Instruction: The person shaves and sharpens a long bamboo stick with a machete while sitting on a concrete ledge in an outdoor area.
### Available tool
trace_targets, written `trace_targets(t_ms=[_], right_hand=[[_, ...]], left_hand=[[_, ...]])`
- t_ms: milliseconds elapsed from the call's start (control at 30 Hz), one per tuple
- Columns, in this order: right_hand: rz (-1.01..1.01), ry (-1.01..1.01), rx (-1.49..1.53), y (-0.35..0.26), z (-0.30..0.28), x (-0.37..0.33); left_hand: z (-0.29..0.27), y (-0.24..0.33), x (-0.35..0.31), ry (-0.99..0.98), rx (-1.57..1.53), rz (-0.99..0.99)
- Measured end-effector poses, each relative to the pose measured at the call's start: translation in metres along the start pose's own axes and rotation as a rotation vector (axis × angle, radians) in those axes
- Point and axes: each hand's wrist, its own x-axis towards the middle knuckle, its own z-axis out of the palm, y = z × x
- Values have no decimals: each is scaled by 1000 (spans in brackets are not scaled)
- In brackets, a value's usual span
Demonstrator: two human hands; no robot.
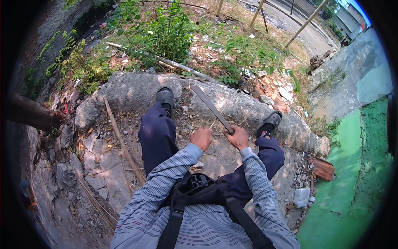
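Note:
My right hand [237,137] is closed round the handle end of a machete [210,106]. Its long, dull blade slants away to the far left, over the concrete edge. Just left of it, my left hand [202,138] is closed on a thin pale strip [213,123], which runs up toward the blade. Whether strip and blade touch, I cannot tell. Both hands are in front of me between my spread knees. Loose thin strips [241,108] lie on the concrete beyond the hands.
My sandalled feet rest by a rough concrete ledge [124,89]. A long stick [120,135] lies to the left, near a dark trunk [33,113]. Leafy plants [168,35] grow beyond the ledge. On the right stand a green wall [331,174] and a reddish-brown block [323,169].

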Motion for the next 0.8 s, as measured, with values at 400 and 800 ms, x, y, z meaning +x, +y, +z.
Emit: trace_targets(t_ms=[400, 800], right_hand=[[-50, 69, 58, 8, 19, 1], [-74, 67, 459, 14, 24, 15]], left_hand=[[21, 5, -6, 91, 12, 53], [15, -21, 1, -32, -358, 198]])
